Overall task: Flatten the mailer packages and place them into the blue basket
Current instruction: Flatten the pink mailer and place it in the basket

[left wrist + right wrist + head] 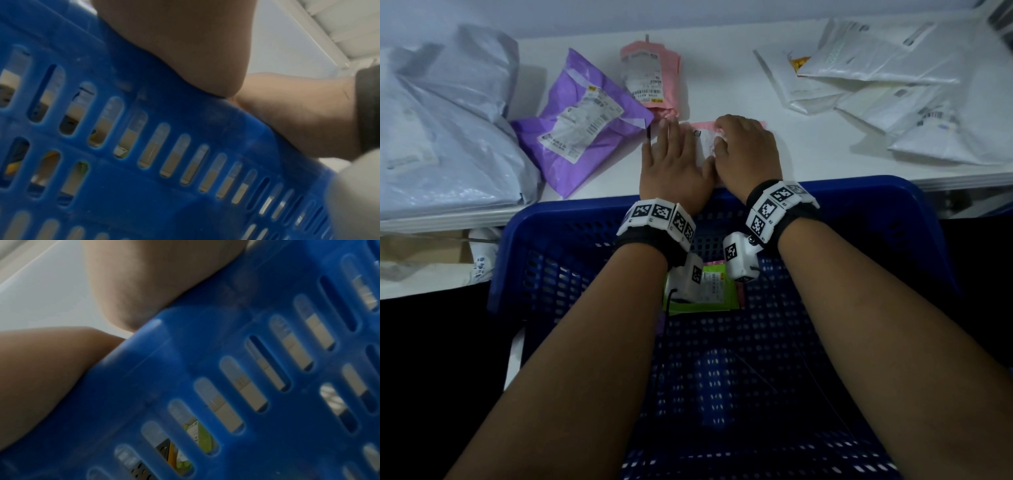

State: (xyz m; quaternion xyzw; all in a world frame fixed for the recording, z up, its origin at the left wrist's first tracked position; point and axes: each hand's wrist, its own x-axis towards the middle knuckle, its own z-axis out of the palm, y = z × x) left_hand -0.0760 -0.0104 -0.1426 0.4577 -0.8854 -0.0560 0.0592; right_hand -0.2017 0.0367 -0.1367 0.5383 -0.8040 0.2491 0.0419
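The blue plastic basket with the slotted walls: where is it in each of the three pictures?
Head view: the blue plastic basket fills the lower middle, against the white table's near edge, under both forearms.
Left wrist view: its slotted wall covers the lower left.
Right wrist view: its wall covers the lower right.
Shared landmark: the two bare wrists crossing the basket's rim, seen in all three.

My wrists cross far rim of blue slotted plastic basket (558,219); rim lies right under both, no slack there. Left of basket's far rim: purple crinkled plastic mailer (582,123), grey bulky poly bags (445,137) crowd white tabletop (726,85). Beyond rim: upright pink mailer (650,78). Right of rim: white flat mailers (876,85) piled. Bare tabletop strip between pink mailer and white pile. Basket interior mostly open; green flat mailer (722,291) on floor.
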